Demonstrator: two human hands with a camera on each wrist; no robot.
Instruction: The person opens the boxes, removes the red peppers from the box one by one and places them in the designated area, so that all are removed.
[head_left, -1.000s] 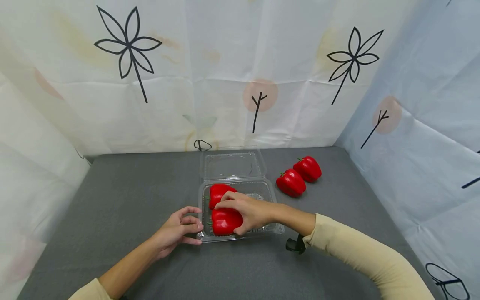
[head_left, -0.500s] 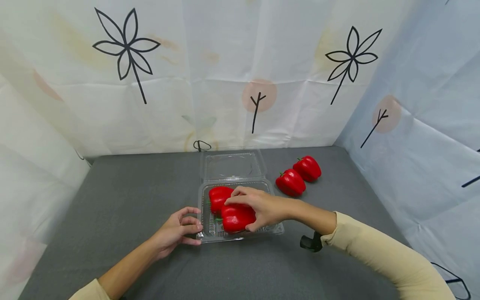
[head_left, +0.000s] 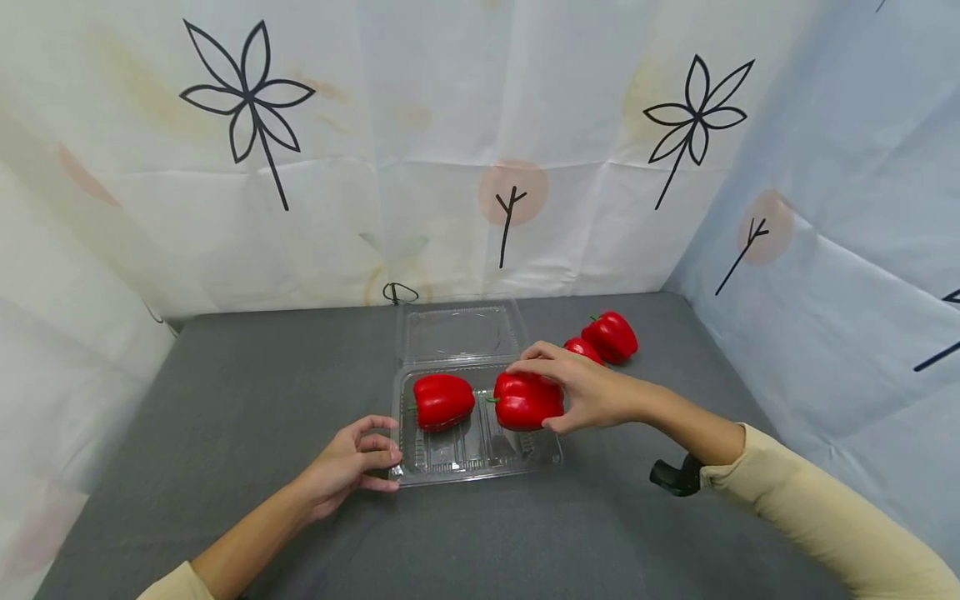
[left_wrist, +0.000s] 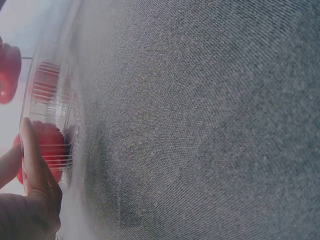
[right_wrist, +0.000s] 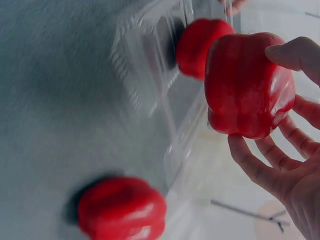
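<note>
A red bell pepper [head_left: 528, 402] is in my right hand [head_left: 600, 390], gripped between thumb and fingers. It hangs above the right part of the clear plastic clamshell container [head_left: 480, 477]; the right wrist view shows this held pepper [right_wrist: 247, 85] raised off the surface. A second bell pepper [head_left: 442, 402] lies on its side in the container's left half, its green stem to the left. My left hand [head_left: 351, 462] touches the container's left rim with its fingertips. In the left wrist view the left hand [left_wrist: 35, 185] has extended fingers against the clear wall.
The container's lid [head_left: 463, 332] lies folded back behind the base. Beyond my right hand, a bell pepper [head_left: 612, 337] rests on the grey cloth [head_left: 285, 375], with another bell pepper [head_left: 583, 348] beside it, partly hidden. A patterned white curtain [head_left: 442, 125] stands behind the table.
My right hand has lifted the nearer bell pepper from the container's left side and carried it rightward, partly covering one pepper behind. The left hand stays at the rim.
</note>
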